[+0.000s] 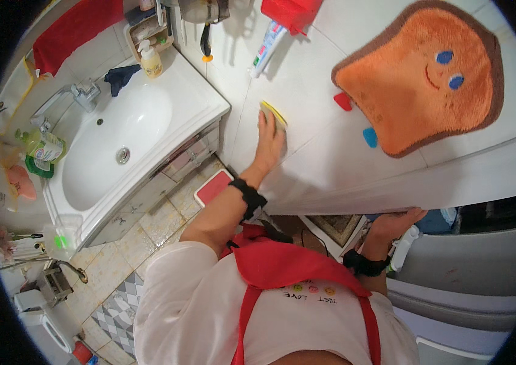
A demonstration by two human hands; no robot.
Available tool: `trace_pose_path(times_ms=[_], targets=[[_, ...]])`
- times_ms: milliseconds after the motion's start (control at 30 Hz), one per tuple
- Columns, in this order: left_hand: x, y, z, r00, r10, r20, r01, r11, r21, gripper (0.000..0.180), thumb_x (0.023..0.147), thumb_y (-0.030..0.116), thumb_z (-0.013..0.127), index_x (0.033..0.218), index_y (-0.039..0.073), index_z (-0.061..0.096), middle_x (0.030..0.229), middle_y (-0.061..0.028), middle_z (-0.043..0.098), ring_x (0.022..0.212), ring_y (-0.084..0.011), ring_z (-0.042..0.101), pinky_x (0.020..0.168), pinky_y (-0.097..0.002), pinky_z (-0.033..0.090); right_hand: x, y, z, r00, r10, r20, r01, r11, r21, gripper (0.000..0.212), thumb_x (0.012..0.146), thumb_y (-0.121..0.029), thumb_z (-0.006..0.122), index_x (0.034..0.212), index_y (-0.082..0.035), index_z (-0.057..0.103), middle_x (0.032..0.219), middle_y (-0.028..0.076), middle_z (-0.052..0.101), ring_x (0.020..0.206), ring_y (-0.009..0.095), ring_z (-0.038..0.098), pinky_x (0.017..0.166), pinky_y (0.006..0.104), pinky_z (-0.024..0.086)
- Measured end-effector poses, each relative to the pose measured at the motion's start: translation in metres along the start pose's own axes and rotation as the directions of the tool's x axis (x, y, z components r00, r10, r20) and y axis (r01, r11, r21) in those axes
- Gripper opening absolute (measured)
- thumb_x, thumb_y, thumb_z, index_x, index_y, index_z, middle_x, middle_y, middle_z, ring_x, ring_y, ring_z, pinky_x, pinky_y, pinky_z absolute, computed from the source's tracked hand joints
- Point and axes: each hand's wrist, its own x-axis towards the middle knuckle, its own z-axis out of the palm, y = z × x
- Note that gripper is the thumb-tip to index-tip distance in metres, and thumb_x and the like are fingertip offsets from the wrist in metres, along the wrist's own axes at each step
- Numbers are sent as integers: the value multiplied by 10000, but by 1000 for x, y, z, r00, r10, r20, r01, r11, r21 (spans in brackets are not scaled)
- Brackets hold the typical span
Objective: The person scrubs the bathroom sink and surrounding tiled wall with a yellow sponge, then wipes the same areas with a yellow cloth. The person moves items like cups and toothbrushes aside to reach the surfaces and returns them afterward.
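Note:
My left hand [269,145] reaches out to a white surface with thin seam lines [306,115]. Its fingers press a thin yellow sponge [275,114] against that surface. At the lower right, my right hand [396,224] lies along the near edge of the white surface, fingers stretched out and partly hidden; nothing shows in it. An orange toast-shaped mat [419,85] with a brown border and a smiling face is on the white surface, right of my left hand. Beyond that hand hangs a white tube [268,48] below a red cloth [292,13].
To the left stands a white washbasin [159,115] with a tap [85,97], a pump bottle [150,59] and a dark cloth [122,79]. A red-and-white scale [214,187] lies on the tiled floor [148,231]. Grey rounded appliances [477,261] stand at the lower right.

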Motion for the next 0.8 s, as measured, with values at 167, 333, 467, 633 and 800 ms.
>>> trace_pose_path(times_ms=[167,333,467,633,800], targets=[[46,7,-34,949,-315,4,288,863,-415,741,853,173,538,1443,22,116,1358,-205,311,1240,-287,343,1014,-359,307,-4,16,-19,993,75,96,-101,947,304,523,990,-340,282,1376,11,256,1370,194,317,1218,287,353,1030,397,266],[71,28,-58,868,-484,109,453,685,-571,831,824,93,574,1475,154,61,1312,-87,407,1070,-204,464,895,-399,377,19,-18,-13,975,-204,88,208,977,-48,494,987,-343,301,1321,18,349,1334,164,375,1203,267,380,1017,389,283],[83,34,-85,847,-465,257,523,646,-556,803,839,91,554,1472,159,63,1364,-85,353,1133,-204,445,913,-405,383,25,-57,7,948,-316,-26,300,921,-247,650,962,-396,340,1372,88,199,1353,253,323,1210,338,369,1034,407,279],[99,26,-118,773,-448,449,622,678,-392,615,894,176,526,1416,161,202,1404,-45,285,1257,-184,319,1005,-440,320,26,-49,47,881,-435,-187,343,859,-381,714,949,-428,358,1369,113,155,1351,285,260,1227,341,324,1035,437,262],[109,25,-131,712,-412,568,590,791,-166,614,887,219,545,1398,165,210,1420,-46,277,1302,-203,273,1043,-438,270,28,-31,38,821,-563,-98,399,688,-606,766,932,-458,375,1359,135,144,1339,312,231,1238,361,288,1045,452,233]])
